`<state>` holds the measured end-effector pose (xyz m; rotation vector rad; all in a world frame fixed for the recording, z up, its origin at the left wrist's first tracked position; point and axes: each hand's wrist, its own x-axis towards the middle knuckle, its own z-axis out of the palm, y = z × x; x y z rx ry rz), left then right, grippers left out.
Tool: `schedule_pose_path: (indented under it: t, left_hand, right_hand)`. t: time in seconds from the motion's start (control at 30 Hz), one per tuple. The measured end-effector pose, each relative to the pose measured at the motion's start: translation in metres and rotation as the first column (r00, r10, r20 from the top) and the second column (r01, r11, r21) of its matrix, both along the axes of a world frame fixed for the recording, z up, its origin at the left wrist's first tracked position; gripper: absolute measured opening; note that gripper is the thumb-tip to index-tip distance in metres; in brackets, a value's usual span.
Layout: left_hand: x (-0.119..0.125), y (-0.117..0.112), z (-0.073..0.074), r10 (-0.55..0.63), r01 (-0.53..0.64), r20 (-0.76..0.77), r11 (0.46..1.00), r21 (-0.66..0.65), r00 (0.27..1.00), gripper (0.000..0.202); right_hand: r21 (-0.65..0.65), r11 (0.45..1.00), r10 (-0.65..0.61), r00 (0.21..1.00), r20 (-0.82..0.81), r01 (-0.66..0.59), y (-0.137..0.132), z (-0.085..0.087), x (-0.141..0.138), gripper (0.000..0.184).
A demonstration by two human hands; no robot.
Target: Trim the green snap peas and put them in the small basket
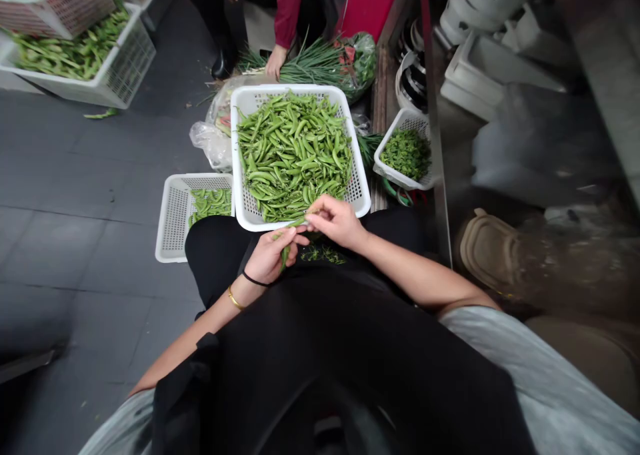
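My left hand (273, 251) is closed around a green pea pod (285, 255) above my black apron. My right hand (336, 220) pinches the top end of the same pod, at the near rim of a large white basket (361, 191) heaped with green pea pods (293, 151). A few green trimmings (323, 255) lie on the apron just below my right hand.
A smaller white basket (173, 218) holding some pods sits on the grey floor to the left. Another small basket of green bits (406, 153) stands to the right. A person in a red sleeve (290, 5) handles chives (313, 61) beyond. Crates of pods (75, 55) stand far left.
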<state>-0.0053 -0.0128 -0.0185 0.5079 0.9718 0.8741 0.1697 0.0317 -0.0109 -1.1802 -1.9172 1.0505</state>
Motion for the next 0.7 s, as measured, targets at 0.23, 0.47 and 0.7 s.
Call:
schedule_pose_path:
  t: [0.23, 0.47, 0.7]
  left_hand:
    - [-0.003, -0.011, 0.011, 0.027, -0.027, 0.006, 0.99, 0.136, 1.0, 0.025]
    - [-0.011, -0.018, 0.022, -0.263, 0.256, 0.05, 0.959, 0.125, 0.963, 0.024]
    - [-0.004, -0.014, 0.017, -0.151, 0.161, 0.199, 0.986, -0.034, 0.968, 0.023]
  right_hand:
    - [-0.084, 0.944, 0.305, 0.941, -0.145, -0.319, -0.03, 0.02, 0.011, 0.023]
    - [-0.043, 0.962, 0.267, 0.96, -0.082, -0.271, -0.018, 0.041, 0.006, 0.014]
    - [0.397, 0.899, 0.044, 0.94, 0.339, -0.186, -0.03, 0.029, -0.005, 0.027]
